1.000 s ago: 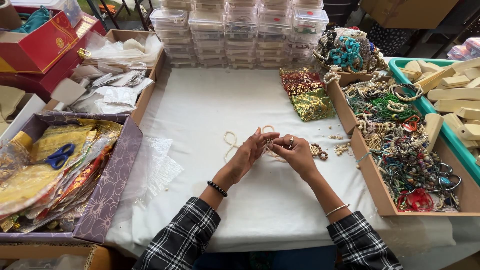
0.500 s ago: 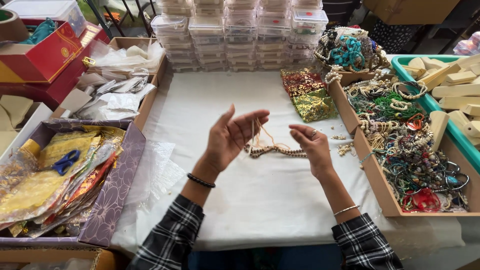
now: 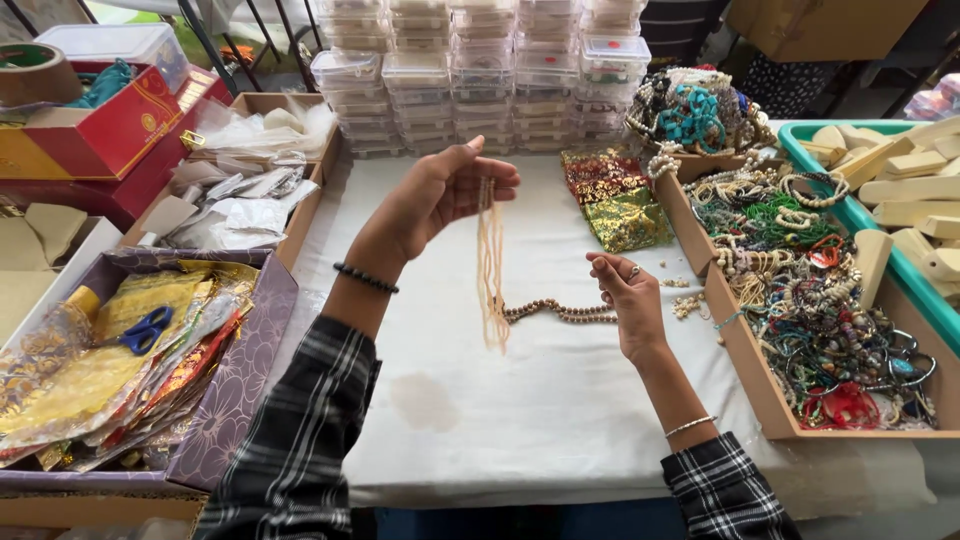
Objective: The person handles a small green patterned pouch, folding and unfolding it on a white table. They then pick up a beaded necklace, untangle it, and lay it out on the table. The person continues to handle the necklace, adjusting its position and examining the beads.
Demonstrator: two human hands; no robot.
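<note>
Beads first: from the head camera I see a bunch of pale bead strands [image 3: 490, 265] hanging straight down from my left hand [image 3: 440, 195], raised above the white-covered bench [image 3: 520, 400]. That grip is narrow, fingertips pinched on the top of the strands. My right hand [image 3: 628, 300] sits lower and to the right, fingers loosely curled, holding nothing that I can make out. A string of brown beads [image 3: 560, 312] lies on the bench between the hanging strands and the right hand. Right of it, a cardboard tray [image 3: 745, 370] holds tangled jewellery. Blue scissors [image 3: 145, 330] rest on gold packets at left.
</note>
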